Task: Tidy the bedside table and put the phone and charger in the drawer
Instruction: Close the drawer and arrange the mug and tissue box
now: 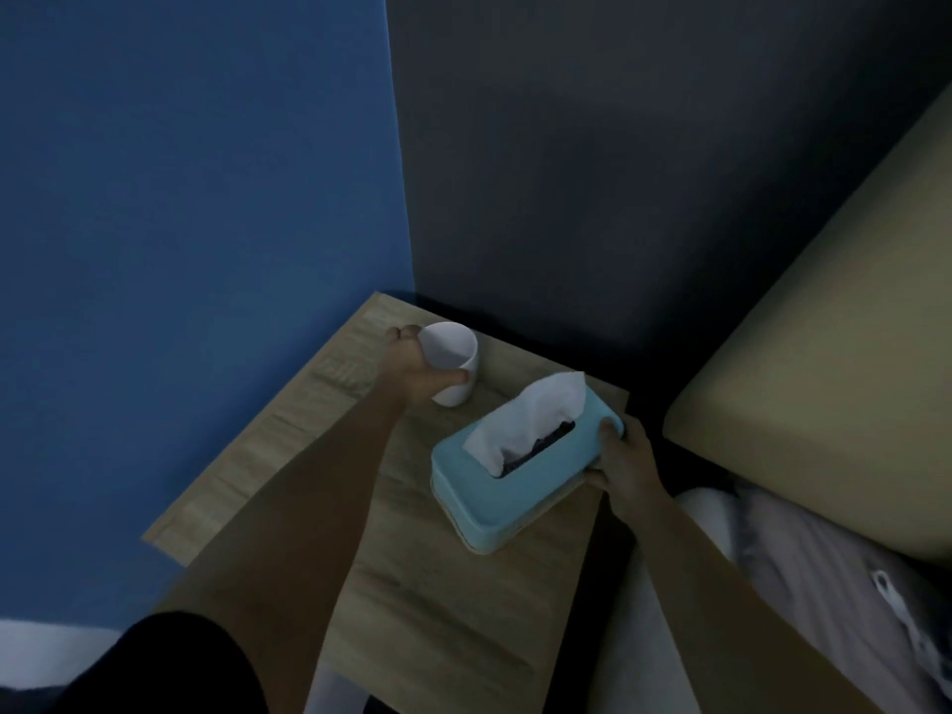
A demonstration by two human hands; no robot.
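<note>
On the table (443,600), left hand (412,368) wraps the cup (453,363); right hand (626,463) grips the tissue box (494,487), bed (824,353) just beside.

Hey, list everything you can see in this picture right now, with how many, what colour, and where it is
bedside table: one, light wood, centre, set in the corner of the walls
cup: one, white, back left of the table, tilted
tissue box: one, light blue, right side of the table, its right end lifted
tissue: one, white, sticking up from the box slot
walls: two, blue at left, dark grey at right
headboard: one, beige, right
bedding: pale grey, lower right
left hand: one, grip around the cup
right hand: one, grip on the box's right end
</note>
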